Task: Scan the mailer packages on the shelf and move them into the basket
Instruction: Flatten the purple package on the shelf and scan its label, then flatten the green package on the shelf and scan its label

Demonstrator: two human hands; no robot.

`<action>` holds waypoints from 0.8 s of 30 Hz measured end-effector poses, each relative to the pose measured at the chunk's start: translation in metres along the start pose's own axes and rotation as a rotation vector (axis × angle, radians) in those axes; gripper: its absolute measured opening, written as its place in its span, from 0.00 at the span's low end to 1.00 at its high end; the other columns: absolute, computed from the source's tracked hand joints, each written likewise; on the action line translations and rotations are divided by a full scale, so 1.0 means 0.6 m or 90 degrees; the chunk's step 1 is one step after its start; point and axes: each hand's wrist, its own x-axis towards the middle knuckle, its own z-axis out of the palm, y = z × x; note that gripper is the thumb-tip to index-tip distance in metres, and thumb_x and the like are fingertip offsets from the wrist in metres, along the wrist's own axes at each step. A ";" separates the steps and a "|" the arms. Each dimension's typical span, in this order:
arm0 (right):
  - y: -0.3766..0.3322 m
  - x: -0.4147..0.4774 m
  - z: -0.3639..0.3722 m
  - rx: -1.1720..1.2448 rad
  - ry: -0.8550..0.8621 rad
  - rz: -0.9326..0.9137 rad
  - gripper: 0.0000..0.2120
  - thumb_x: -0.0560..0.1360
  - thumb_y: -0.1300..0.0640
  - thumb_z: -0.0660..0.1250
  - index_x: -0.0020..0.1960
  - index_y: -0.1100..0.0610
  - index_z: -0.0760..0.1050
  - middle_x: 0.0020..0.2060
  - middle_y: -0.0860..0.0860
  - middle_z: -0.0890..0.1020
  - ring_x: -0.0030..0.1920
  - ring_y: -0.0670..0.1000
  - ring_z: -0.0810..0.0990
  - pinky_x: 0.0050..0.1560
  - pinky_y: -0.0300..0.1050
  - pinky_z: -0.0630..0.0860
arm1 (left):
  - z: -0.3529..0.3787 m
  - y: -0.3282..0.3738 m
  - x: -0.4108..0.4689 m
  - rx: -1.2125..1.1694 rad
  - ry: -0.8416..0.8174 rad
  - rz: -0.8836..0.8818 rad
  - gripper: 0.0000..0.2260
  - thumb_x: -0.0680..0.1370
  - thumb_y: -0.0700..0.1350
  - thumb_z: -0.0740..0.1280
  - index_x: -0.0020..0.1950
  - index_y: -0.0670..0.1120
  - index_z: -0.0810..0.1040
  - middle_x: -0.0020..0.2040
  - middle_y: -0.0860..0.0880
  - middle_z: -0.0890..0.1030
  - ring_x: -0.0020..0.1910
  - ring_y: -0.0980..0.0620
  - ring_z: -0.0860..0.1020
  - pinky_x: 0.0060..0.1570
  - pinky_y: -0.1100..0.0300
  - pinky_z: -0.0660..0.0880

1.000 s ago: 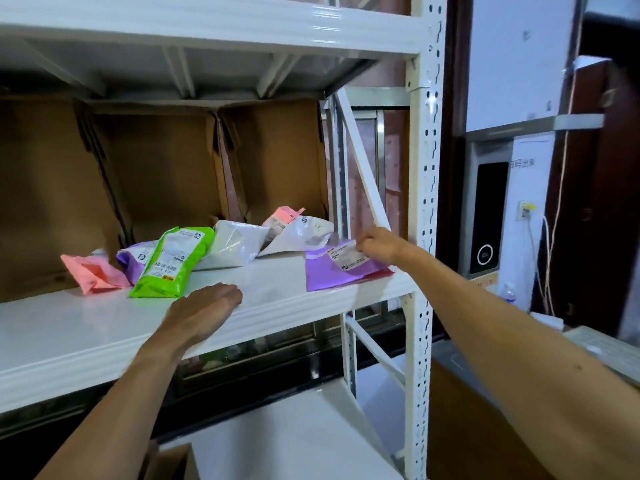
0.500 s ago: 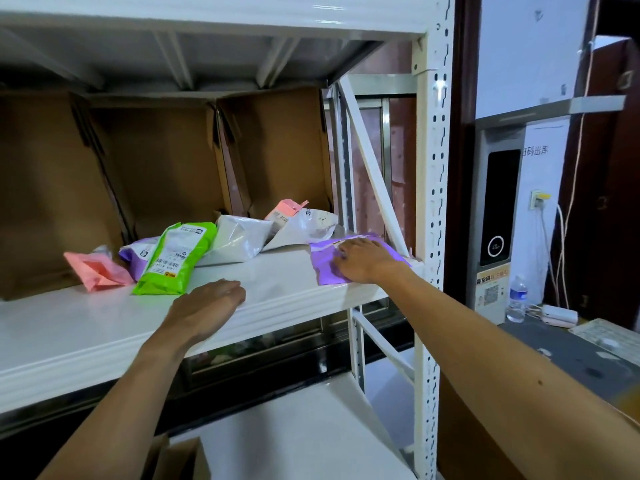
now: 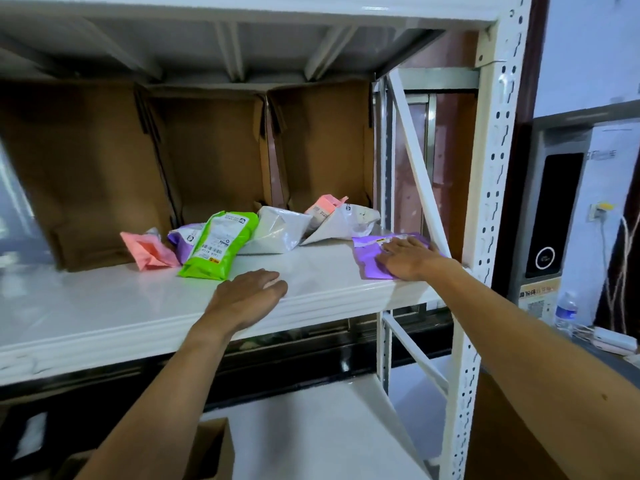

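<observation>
Mailer packages lie in a row along the back of the white shelf point(image 3: 104, 306). Right hand point(image 3: 407, 258) lies flat, fingers spread, on the purple mailer point(image 3: 369, 258) at the shelf's front right corner, hiding its label. Left hand point(image 3: 247, 296) rests open on the front edge, holding nothing.

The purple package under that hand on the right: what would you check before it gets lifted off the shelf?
1. Right hand on the purple package: ok, palm flat on it.
2. Grip closed around it: not ok, fingers lie spread on top.
3. Label reachable for scanning: cannot tell, the hand covers most of it.
4. Package free of neighbours: ok, the white package sits just behind, not on it.
5. Left hand out of the way: ok, resting on the shelf edge.
6. Basket ready: cannot tell, none in view.
</observation>
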 end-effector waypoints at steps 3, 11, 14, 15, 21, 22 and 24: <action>-0.014 -0.008 -0.009 -0.019 -0.006 -0.004 0.30 0.83 0.40 0.44 0.81 0.51 0.52 0.81 0.52 0.51 0.80 0.57 0.47 0.77 0.64 0.46 | -0.002 0.001 0.000 0.027 -0.019 -0.001 0.25 0.78 0.62 0.56 0.75 0.62 0.66 0.79 0.59 0.60 0.78 0.55 0.58 0.72 0.56 0.55; -0.077 -0.015 0.003 -0.045 0.148 -0.079 0.40 0.73 0.29 0.35 0.65 0.51 0.72 0.66 0.54 0.76 0.64 0.58 0.75 0.65 0.55 0.69 | -0.019 -0.014 0.016 0.032 -0.081 0.022 0.28 0.78 0.65 0.59 0.77 0.60 0.65 0.81 0.56 0.58 0.79 0.52 0.57 0.76 0.53 0.54; -0.132 -0.032 0.009 -0.001 0.195 -0.111 0.25 0.81 0.38 0.50 0.69 0.52 0.71 0.66 0.54 0.77 0.64 0.58 0.76 0.63 0.51 0.71 | -0.026 -0.036 0.024 0.060 -0.011 0.065 0.27 0.77 0.68 0.61 0.72 0.56 0.74 0.74 0.54 0.72 0.73 0.49 0.69 0.71 0.55 0.65; -0.150 -0.035 0.012 -0.004 0.189 -0.125 0.22 0.82 0.42 0.53 0.69 0.53 0.71 0.66 0.55 0.77 0.64 0.58 0.76 0.62 0.50 0.71 | -0.030 -0.043 0.028 0.100 0.043 0.088 0.25 0.77 0.66 0.62 0.67 0.54 0.78 0.68 0.53 0.78 0.68 0.48 0.73 0.67 0.55 0.69; -0.255 -0.028 0.018 -0.023 0.202 -0.191 0.14 0.80 0.54 0.56 0.60 0.57 0.76 0.58 0.56 0.77 0.61 0.58 0.76 0.58 0.53 0.74 | -0.054 -0.087 0.036 0.222 0.328 0.074 0.13 0.78 0.56 0.65 0.47 0.48 0.81 0.52 0.46 0.82 0.51 0.44 0.79 0.44 0.56 0.70; -0.273 -0.028 0.021 -0.012 0.211 -0.196 0.14 0.80 0.54 0.56 0.60 0.57 0.76 0.58 0.56 0.77 0.61 0.58 0.75 0.58 0.53 0.74 | -0.056 -0.097 0.038 0.189 0.379 0.048 0.12 0.78 0.55 0.65 0.48 0.47 0.81 0.53 0.46 0.81 0.50 0.43 0.80 0.42 0.55 0.71; -0.310 -0.026 0.026 0.031 0.221 -0.203 0.14 0.80 0.53 0.57 0.60 0.56 0.77 0.58 0.55 0.77 0.61 0.58 0.74 0.58 0.52 0.74 | -0.058 -0.112 0.045 0.159 0.457 0.013 0.13 0.79 0.53 0.65 0.54 0.45 0.79 0.57 0.44 0.77 0.53 0.42 0.79 0.43 0.53 0.73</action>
